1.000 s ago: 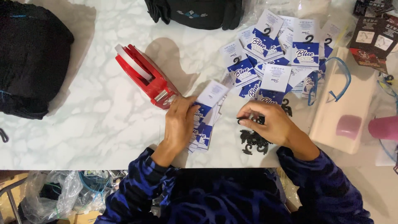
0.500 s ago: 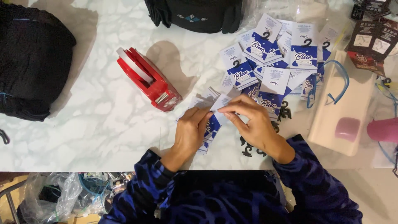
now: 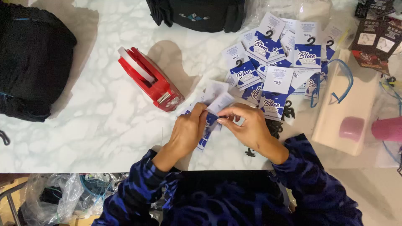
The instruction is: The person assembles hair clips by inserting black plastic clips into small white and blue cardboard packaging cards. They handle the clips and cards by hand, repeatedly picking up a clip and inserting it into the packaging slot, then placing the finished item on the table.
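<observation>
**Head view — both hands closed on one blue-and-white card**

Item 1, change: one second back your hands were apart, the left flat on a small stack of cards, the right over the black clips to the side. Half a second back they had met above that stack. Now they are together at the tabletop's middle, a card lifted between them. By my reading, you have moved from picking up parts to joining them.

Item 2, left hand: fingers curled, thumb and fingertips pressed together on the left edge of the card. More cards of the same kind lie under the hand, touching the tabletop.

Item 3, right hand: thumb and forefinger pinching the card's lower right part. Whether a clip is also caught in that grip, I cannot tell; the fingers hide it.

Item 4, surroundings:
- Red tape dispenser, just left of your hands, not touched.
- Loose pile of cards, up and to the right, near the held one.
- Black clips, scattered beside your right wrist.
- Black bag, far left, well apart.
- Pink cup, right edge.
</observation>
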